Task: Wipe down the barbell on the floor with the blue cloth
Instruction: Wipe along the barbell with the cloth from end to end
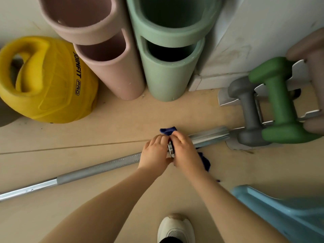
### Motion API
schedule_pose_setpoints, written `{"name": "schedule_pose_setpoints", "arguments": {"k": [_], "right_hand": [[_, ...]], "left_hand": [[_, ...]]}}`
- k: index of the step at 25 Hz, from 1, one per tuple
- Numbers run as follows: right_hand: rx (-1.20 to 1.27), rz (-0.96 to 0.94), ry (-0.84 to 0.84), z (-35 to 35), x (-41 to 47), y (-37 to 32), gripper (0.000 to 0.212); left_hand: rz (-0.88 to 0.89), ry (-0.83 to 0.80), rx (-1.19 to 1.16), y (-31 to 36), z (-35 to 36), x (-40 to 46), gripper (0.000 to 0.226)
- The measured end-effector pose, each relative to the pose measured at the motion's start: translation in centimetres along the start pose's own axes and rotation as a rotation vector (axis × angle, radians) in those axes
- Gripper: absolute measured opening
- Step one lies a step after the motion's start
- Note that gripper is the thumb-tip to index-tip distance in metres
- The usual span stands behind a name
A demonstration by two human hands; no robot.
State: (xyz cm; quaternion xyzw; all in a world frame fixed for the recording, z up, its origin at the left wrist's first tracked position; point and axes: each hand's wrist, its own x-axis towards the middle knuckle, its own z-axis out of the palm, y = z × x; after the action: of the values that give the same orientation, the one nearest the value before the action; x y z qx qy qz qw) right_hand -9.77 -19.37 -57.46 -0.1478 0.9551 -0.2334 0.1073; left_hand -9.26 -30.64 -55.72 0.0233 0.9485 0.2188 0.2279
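A silver barbell point(98, 168) lies on the tan floor, running from the lower left up to the right, where its thicker sleeve point(209, 135) ends by a dumbbell rack. My left hand point(154, 154) grips the shaft just left of the collar. My right hand point(185, 151) is closed over the collar with the dark blue cloth point(204, 161) in it. One end of the cloth sticks out above the fingers and the other hangs below the wrist.
A yellow kettlebell point(45, 79) sits at the left. Pink rolled mats point(105, 55) and green rolled mats point(170, 64) stand against the wall. A grey dumbbell point(249, 109) and a green dumbbell point(280, 102) rest on a rack at right. A light blue plastic piece point(280, 213) and my white shoe point(175, 228) are near me.
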Motion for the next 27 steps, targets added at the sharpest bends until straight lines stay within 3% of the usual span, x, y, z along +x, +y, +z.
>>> {"name": "schedule_pose_setpoints", "arguments": {"k": [1, 3, 5, 8, 11, 15, 19, 21, 25, 27], "right_hand": [[-0.03, -0.006, 0.0, -0.7, 0.1, 1.9, 0.046], [-0.028, 0.208, 0.099, -1.9, 0.1, 4.7, 0.039], [-0.061, 0.363, 0.158, -0.9, -0.1, 3.1, 0.032], [-0.114, 0.138, 0.022, 1.5, -0.6, -1.9, 0.047], [-0.084, 0.012, 0.023, -1.0, 0.1, 1.7, 0.057], [-0.014, 0.418, 0.121, -2.4, 0.4, 4.1, 0.054], [0.017, 0.073, -0.073, -1.7, 0.6, 1.0, 0.061], [0.001, 0.084, -0.04, -3.0, 0.8, 3.7, 0.064], [0.107, 0.525, 0.248, -3.2, 1.2, 6.5, 0.067], [0.126, 0.574, 0.275, -1.8, 1.9, 4.2, 0.07]], "left_hand": [[-0.006, -0.004, -0.008, -0.1, -0.1, 0.1, 0.063], [-0.021, -0.019, -0.015, -0.2, -0.3, 0.3, 0.066], [-0.031, -0.048, -0.028, -0.2, -0.4, 0.3, 0.068], [-0.021, -0.07, 0.014, -0.2, -0.6, 0.5, 0.067], [-0.038, -0.1, 0.038, -0.2, -1.3, 0.9, 0.071], [-0.103, -0.191, -0.013, -0.3, -2.3, 2.0, 0.073], [-0.241, -0.255, -0.124, -0.6, -2.5, 2.6, 0.077], [-0.268, -0.195, -0.192, -0.8, -2.3, 2.4, 0.073], [-0.25, 0.022, -0.284, -0.2, -2.3, 2.1, 0.049], [-0.188, 0.15, -0.209, 0.5, -2.3, 2.0, 0.038]]}}
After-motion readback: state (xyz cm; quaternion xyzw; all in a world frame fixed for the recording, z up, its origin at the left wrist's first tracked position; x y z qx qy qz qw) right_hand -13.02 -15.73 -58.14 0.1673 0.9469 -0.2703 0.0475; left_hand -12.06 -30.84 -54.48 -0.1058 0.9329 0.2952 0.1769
